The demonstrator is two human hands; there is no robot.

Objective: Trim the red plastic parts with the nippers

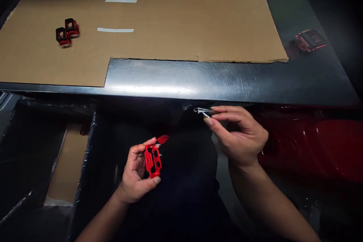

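Observation:
My left hand [135, 171] is below the table edge, curled around a red plastic frame piece with dark openings [152, 161], and its thumb lies across the lower end. A small red flap [162, 139] sticks out past the top of the frame. It may be a part of the frame or a separate piece; I cannot tell. To the upper right, my right hand [238, 136] pinches a small silvery-white wire clip [203, 112] between thumb and fingers. The two hands are apart.
A brown cardboard sheet [181, 26] with white tape strips lies on a steel table [198, 83]. On it sit two black-and-red parts [67, 32]. Another [310, 40] lies on the steel at right. A black bin [68, 166] stands lower left, a large red object [314, 147] lower right.

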